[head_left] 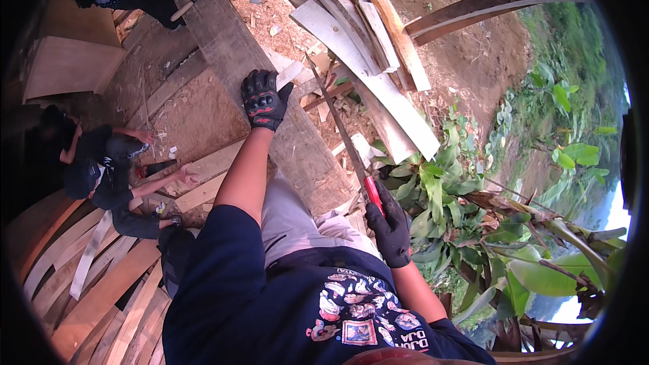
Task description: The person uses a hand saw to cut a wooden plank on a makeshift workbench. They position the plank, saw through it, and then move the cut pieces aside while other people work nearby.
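Left hand [264,100] gloved, pressed flat, arm extended; right hand [391,224] gloved, grip closed.

No packages, signs or screens in view.

Nearest thing to a label: printed patch [358,328] on the wearer's dark shirt [270,297], at 6 o'clock in the frame. Rough square panel, pale blue and white, with small cartoon-like figures in red, white and pink clustered above and to its left. Light lettering runs along its right edge, at 5 o'clock from the panel. Print partly creased by folds.
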Demonstrator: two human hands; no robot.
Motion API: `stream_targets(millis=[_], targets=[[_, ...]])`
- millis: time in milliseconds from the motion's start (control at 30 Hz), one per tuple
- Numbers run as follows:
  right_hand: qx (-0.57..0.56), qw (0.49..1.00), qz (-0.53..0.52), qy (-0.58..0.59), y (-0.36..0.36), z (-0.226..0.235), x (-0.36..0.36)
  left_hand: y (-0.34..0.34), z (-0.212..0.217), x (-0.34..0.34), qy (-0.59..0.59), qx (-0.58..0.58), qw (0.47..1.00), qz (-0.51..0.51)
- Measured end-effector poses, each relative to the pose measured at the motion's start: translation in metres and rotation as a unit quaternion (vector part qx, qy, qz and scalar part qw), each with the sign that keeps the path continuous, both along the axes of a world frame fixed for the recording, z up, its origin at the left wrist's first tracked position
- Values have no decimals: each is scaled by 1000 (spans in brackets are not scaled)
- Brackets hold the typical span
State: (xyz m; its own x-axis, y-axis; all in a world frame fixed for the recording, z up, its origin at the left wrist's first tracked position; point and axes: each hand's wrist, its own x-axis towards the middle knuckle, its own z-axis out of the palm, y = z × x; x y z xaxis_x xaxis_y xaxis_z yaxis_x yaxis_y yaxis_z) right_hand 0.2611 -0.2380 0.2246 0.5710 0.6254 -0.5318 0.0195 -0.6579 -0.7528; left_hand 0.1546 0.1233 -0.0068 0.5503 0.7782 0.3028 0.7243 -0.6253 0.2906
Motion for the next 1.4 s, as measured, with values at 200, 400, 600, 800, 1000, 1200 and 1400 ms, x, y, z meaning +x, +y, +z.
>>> stream_targets(millis=[200,400,600,800,1000,1200,1400], targets=[[20,998,45,-32,13,-10,3,2,-1,1,-88,-74,993,34],[21,995,93,-34,33,-5,12,17,-11,15,0,0,980,197],[65,983,97,-139,56,-15,17,14,-1,36,22,-79,956,281],[123,969,115,-180,64,-21,27,22,-19,38,-63,-41,916,394],[84,981,127,-116,90,-34,38,29,-14,51,-8,-40,903,428],[153,969,113,-156,136,-90,42,29,-17,52,-14,-21,903,428],[139,981,80,-105,169,-115,36,30,-19,52,-11,-19,907,420]])
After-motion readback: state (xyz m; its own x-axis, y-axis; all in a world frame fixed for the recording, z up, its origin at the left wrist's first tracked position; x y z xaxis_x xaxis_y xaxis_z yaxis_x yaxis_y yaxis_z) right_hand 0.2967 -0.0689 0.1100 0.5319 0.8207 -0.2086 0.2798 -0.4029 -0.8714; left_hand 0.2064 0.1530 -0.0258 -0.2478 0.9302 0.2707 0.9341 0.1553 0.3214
